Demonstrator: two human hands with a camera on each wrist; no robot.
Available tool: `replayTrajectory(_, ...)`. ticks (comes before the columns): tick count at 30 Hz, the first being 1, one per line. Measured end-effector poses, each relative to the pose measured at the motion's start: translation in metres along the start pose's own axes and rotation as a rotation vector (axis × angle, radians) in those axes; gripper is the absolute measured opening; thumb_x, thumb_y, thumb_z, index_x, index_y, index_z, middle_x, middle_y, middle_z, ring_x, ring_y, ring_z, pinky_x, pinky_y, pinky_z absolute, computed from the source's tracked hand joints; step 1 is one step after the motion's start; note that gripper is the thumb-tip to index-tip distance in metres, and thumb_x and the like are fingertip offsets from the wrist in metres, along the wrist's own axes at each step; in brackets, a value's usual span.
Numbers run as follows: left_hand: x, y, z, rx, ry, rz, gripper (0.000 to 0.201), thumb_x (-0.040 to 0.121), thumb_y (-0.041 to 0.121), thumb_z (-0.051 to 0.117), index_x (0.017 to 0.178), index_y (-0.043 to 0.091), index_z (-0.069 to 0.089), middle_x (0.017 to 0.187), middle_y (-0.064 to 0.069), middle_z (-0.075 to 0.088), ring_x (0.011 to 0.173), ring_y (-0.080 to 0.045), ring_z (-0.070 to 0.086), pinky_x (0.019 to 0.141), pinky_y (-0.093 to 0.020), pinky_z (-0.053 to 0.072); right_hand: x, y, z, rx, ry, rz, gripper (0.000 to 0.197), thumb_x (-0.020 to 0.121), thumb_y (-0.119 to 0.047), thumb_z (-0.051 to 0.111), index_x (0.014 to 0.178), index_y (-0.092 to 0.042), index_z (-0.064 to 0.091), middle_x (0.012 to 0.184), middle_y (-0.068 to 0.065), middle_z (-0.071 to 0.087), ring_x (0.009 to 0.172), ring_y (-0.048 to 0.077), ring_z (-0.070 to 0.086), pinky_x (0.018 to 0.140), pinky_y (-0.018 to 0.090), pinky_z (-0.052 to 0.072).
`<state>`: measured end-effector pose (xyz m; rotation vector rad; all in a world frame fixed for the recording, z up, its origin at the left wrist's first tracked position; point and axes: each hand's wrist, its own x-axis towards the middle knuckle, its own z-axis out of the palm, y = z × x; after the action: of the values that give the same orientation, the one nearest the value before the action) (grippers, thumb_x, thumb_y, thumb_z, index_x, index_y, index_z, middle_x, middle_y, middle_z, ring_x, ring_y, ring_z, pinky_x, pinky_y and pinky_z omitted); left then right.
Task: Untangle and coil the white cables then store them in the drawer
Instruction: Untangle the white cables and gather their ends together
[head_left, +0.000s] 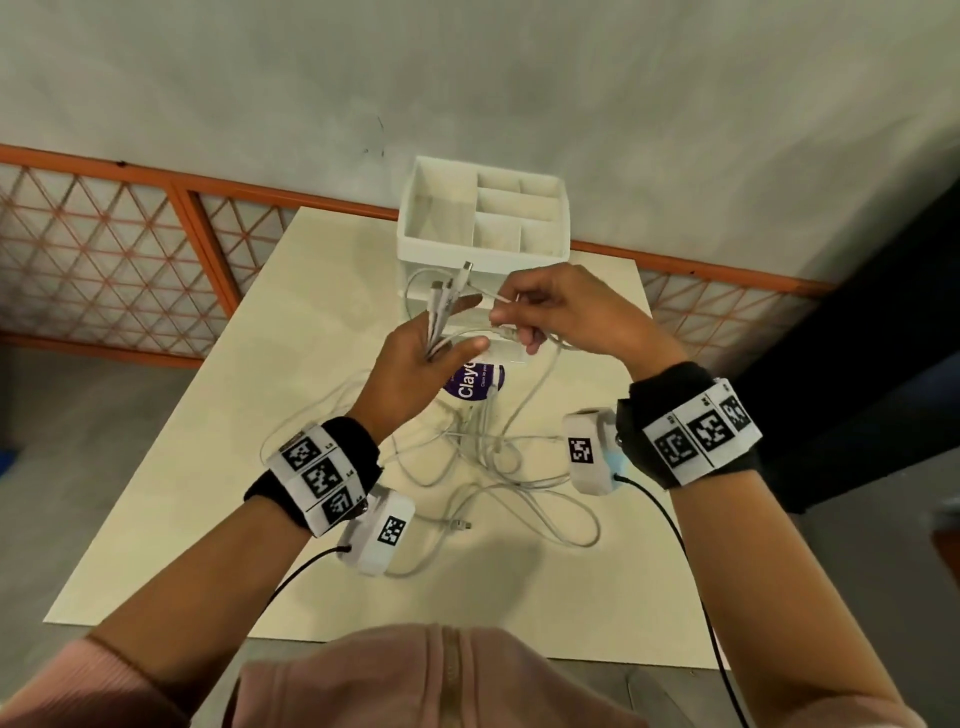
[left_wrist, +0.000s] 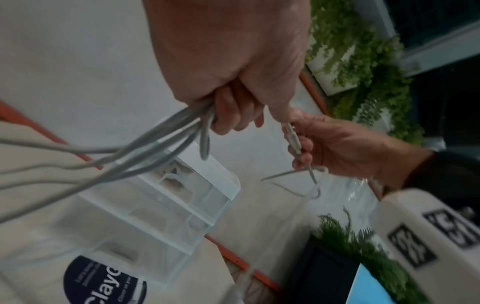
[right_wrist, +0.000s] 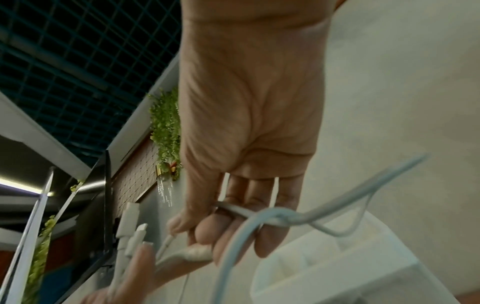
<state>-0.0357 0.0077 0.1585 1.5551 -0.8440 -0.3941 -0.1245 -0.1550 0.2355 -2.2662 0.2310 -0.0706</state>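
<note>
At frame centre, the left hand (head_left: 410, 364) grips a bundle of white cables (head_left: 441, 317), plugs fanned upward; the right hand (head_left: 561, 312) pinches one thin white plug end (head_left: 501, 297).

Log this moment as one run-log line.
left hand: holds cable ends | right hand: pinches one cable | tangle: on table | drawer: open

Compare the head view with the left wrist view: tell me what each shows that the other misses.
Only the head view shows the tangled cables lying on the table and the organizer's top compartments.

Only the left wrist view shows the clear drawer pulled open.

Both show the left hand gripping a bundle of cable ends and the right hand pinching one cable.
</note>
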Motion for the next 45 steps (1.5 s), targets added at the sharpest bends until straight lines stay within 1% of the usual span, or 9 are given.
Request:
replayTrajectory(3,-0.002,0.012,-0.002,-0.137,0.032,-0.018,0.028,0.094,0.005,0.052,0.121,0.006,0.056,0.052,-0.010,0.049,0.039,0.009,0.048,0.048,0.000,0.035,0.000,0.006,0.009,0.061,-0.049,-0.031,0.016,0.093,-0.021,0.059,0.083,-0.009,0.060,0.060,0.005,0.060,0.053,0.012,0.058,0.056,0.016,0.046)
replayTrajectory(5,-0.001,0.013,-0.003,-0.217,0.057,-0.042,0.025,0.094,0.006,0.053,0.117,0.002,0.060,0.031,0.007,0.038,0.029,0.002,0.035,0.039,-0.003,0.028,0.000,0.013,0.018,0.066,-0.076,-0.028,0.017,0.094,-0.022,0.057,0.085,-0.008,0.057,0.059,0.006,0.060,0.054,0.014,0.058,0.056,0.019,0.045)
replayTrajectory(10,0.003,0.005,-0.008,-0.180,0.081,-0.084,0.030,0.079,0.000,0.071,0.108,-0.004,0.063,0.034,0.016,0.036,0.032,0.000,0.033,0.042,-0.004,0.030,0.001,0.026,0.032,0.155,0.095,0.009,0.019,0.100,-0.024,0.044,0.091,-0.007,0.047,0.058,0.005,0.056,0.052,0.016,0.054,0.055,0.021,0.047)
replayTrajectory(14,0.001,-0.005,-0.014,-0.131,0.131,-0.140,0.035,0.097,0.028,0.049,0.085,0.003,0.070,0.032,0.012,0.031,0.030,-0.003,0.026,0.036,-0.012,0.023,0.001,0.034,0.021,0.126,0.220,0.016,0.020,0.102,-0.025,0.039,0.091,-0.011,0.049,0.059,0.002,0.050,0.051,0.011,0.048,0.056,0.022,0.045)
replayTrajectory(29,0.003,0.014,-0.008,-0.274,-0.038,-0.081,0.049,0.104,0.017,0.026,0.070,0.014,0.060,0.033,0.010,0.048,0.028,0.001,0.038,0.037,-0.009,0.029,0.016,0.023,0.070,0.139,-0.167,-0.023,0.018,0.101,-0.023,0.041,0.099,-0.014,0.057,0.058,-0.015,0.055,0.053,0.011,0.047,0.060,0.022,0.042)
replayTrajectory(32,0.006,0.013,-0.009,-0.270,0.042,-0.077,0.035,0.104,0.015,0.028,0.094,0.003,0.060,0.032,0.013,0.038,0.028,0.000,0.033,0.037,-0.010,0.029,0.020,0.034,0.067,0.058,-0.188,0.053,0.030,0.099,-0.028,0.047,0.074,-0.018,0.059,0.056,-0.004,0.052,0.050,0.009,0.049,0.061,0.020,0.044)
replayTrajectory(38,0.026,0.001,-0.035,-0.317,0.316,-0.074,0.035,0.103,0.018,0.034,0.069,0.017,0.045,0.054,0.003,0.032,0.037,-0.002,0.020,0.037,-0.016,0.019,0.016,0.086,0.058,-0.155,-0.214,0.243,0.020,0.094,-0.026,0.054,0.076,-0.022,0.062,0.059,-0.012,0.056,0.056,-0.003,0.054,0.072,0.024,0.042)
replayTrajectory(41,0.032,-0.004,-0.050,-0.332,0.466,-0.024,0.035,0.102,0.013,0.032,0.069,0.020,0.039,0.068,0.000,0.040,0.042,-0.001,0.029,0.041,-0.015,0.026,0.008,0.122,0.043,-0.430,-0.188,0.448,0.025,0.091,-0.026,0.050,0.067,-0.031,0.058,0.061,-0.013,0.060,0.078,0.012,0.063,0.095,0.043,0.037)
replayTrajectory(45,0.034,-0.023,-0.061,-0.211,0.582,0.001,0.037,0.097,0.017,0.033,0.061,0.025,0.037,0.065,0.001,0.040,0.051,-0.009,0.029,0.051,-0.026,0.024,-0.003,0.142,0.028,-0.494,-0.016,0.575,0.029,0.088,-0.013,0.046,0.069,-0.030,0.059,0.066,-0.014,0.062,0.081,0.014,0.062,0.092,0.044,0.032)
